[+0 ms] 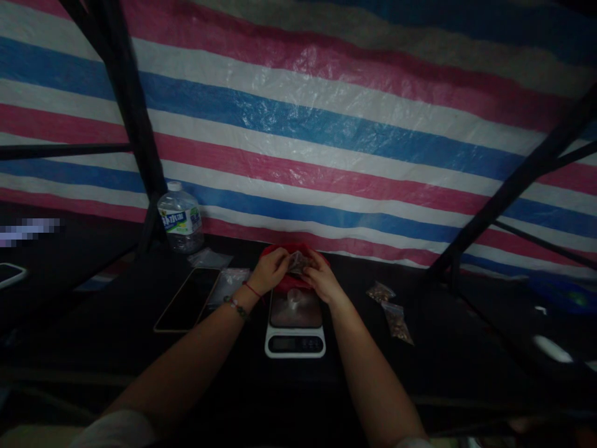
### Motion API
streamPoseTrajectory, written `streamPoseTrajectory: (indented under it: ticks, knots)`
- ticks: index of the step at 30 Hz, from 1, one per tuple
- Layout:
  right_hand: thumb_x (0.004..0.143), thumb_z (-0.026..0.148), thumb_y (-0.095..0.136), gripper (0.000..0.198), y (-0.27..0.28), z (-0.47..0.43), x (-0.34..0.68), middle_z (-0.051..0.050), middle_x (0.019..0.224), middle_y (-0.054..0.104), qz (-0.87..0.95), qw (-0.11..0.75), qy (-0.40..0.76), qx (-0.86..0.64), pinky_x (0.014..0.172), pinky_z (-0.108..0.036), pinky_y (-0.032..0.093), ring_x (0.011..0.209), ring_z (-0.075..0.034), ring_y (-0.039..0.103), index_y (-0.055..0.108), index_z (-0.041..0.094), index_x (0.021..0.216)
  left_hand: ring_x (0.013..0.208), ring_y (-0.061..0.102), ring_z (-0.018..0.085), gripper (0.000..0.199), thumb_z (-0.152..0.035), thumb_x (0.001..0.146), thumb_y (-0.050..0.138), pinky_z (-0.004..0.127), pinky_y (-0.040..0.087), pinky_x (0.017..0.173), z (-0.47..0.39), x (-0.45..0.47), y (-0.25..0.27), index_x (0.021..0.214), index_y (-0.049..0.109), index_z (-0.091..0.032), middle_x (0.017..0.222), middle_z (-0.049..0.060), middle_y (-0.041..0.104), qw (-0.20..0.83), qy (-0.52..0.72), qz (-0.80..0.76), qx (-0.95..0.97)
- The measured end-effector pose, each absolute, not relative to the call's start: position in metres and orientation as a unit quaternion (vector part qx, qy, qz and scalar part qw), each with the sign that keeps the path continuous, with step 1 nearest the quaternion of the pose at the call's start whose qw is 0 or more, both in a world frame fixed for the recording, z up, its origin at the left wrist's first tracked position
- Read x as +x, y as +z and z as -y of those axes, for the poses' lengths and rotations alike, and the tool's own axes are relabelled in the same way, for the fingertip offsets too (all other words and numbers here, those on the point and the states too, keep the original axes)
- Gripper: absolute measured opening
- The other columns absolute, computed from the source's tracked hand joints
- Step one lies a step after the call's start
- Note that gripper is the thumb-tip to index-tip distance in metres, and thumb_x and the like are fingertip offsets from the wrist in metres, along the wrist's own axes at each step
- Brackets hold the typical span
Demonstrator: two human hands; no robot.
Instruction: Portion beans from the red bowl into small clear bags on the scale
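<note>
One small filled bag [297, 262] between left hand [271, 270] and right hand [323, 278].

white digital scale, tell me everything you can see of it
The white, rounded, plastic-looking digital scale lies flat on the black tabletop, front towards the wearer. Its dark, glossy plate shows a pale rounded patch; whether object or reflection, I cannot tell. The dark oblong front panel holds a display with no legible reading and faint button marks. Crumpled red plastic-looking material hides the far end; contact there is unclear.
</note>
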State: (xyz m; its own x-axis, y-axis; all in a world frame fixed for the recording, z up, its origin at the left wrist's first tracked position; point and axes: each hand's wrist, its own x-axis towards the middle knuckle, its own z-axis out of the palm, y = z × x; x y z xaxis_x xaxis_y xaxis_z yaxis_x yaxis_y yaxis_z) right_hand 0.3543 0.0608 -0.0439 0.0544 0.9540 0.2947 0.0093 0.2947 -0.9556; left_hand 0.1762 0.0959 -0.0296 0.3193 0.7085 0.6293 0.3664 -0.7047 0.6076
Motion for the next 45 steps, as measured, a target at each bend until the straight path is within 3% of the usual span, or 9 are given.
streamPoseTrajectory:
  ticks: [4,9,16,23,26,29,34,39,45]
  knots:
    - [0.068,0.030,0.073,0.056,-0.035,-0.056,0.357,-0.006,0.113,0.064,0.454,0.605,0.528,-0.387,0.073,-0.034,0.057,0.092,-0.018,0.065,0.053,0.026,0.120,0.088,0.060,0.018,0.020,-0.030,0.089,0.047,0.030,0.047,0.082,-0.101,0.172,-0.028,0.094,0.062,-0.017,0.093,0.006,0.065,0.131,0.552,-0.371,0.735]
    - [0.061,0.029,0.078,0.043,-0.035,-0.059,0.357,0.000,0.096,0.064,0.422,0.631,0.511,-0.404,0.073,-0.033,0.057,0.083,-0.015,0.065,0.057,0.024,0.099,0.093,0.061,0.020,0.026,-0.032,0.088,0.049,0.031,0.048,0.085,-0.104,0.173,-0.032,0.104,0.064,-0.018,0.101,0.008,0.067,0.153,0.499,-0.323,0.789]
    - [0.064,0.030,0.075,0.036,-0.038,-0.061,0.355,0.000,0.094,0.062,0.426,0.642,0.503,-0.390,0.068,-0.029,0.056,0.080,-0.014,0.064,0.057,0.023,0.093,0.080,0.063,0.019,0.027,-0.034,0.090,0.045,0.030,0.050,0.075,-0.105,0.177,-0.038,0.095,0.066,-0.018,0.086,0.006,0.069,0.194,0.475,-0.357,0.781]
    - [0.069,0.033,0.069,0.027,-0.047,-0.069,0.363,-0.001,0.094,0.066,0.447,0.654,0.442,-0.421,0.075,-0.030,0.054,0.085,-0.016,0.065,0.058,0.022,0.091,0.119,0.052,0.027,0.030,-0.035,0.089,0.046,0.044,0.037,0.105,-0.113,0.153,-0.024,0.092,0.070,-0.017,0.125,0.012,0.060,0.029,0.455,-0.379,0.805]
    - [0.068,0.032,0.067,0.027,-0.049,-0.072,0.366,-0.002,0.089,0.068,0.475,0.629,0.422,-0.448,0.074,-0.031,0.054,0.080,-0.016,0.065,0.061,0.020,0.091,0.112,0.056,0.028,0.036,-0.039,0.090,0.044,0.043,0.042,0.101,-0.118,0.146,-0.025,0.088,0.072,-0.016,0.115,0.013,0.065,0.039,0.372,-0.421,0.826]
    - [0.070,0.032,0.064,0.027,-0.047,-0.079,0.367,-0.003,0.087,0.070,0.552,0.581,0.354,-0.482,0.076,-0.031,0.052,0.079,-0.018,0.065,0.065,0.018,0.093,0.104,0.060,0.024,0.030,-0.029,0.087,0.046,0.036,0.046,0.097,-0.120,0.146,-0.030,0.100,0.070,-0.015,0.105,0.011,0.068,0.072,0.312,-0.439,0.839]
    - [0.076,0.026,0.056,0.022,-0.033,-0.096,0.358,-0.004,0.092,0.071,0.647,0.505,0.180,-0.542,0.086,-0.035,0.049,0.086,-0.019,0.064,0.069,0.019,0.093,0.118,0.052,0.021,0.051,-0.008,0.074,0.047,0.034,0.040,0.107,-0.120,0.152,-0.034,0.123,0.058,-0.012,0.124,0.011,0.060,0.062,0.377,-0.429,0.819]
    - [0.081,0.019,0.052,0.026,-0.015,-0.102,0.337,-0.007,0.104,0.070,0.733,0.464,0.055,-0.494,0.094,-0.036,0.045,0.100,-0.020,0.061,0.069,0.019,0.101,0.120,0.050,0.022,0.057,-0.004,0.072,0.045,0.038,0.039,0.109,-0.122,0.155,-0.036,0.128,0.054,-0.009,0.128,0.013,0.056,0.047,0.447,-0.390,0.804]
    - [0.083,0.013,0.047,0.030,-0.001,-0.097,0.323,-0.009,0.104,0.069,0.772,0.408,-0.005,-0.487,0.096,-0.035,0.045,0.101,-0.020,0.060,0.070,0.017,0.103,0.119,0.050,0.023,0.059,-0.003,0.071,0.045,0.042,0.040,0.108,-0.125,0.156,-0.041,0.129,0.053,-0.010,0.128,0.015,0.055,0.032,0.473,-0.375,0.797]
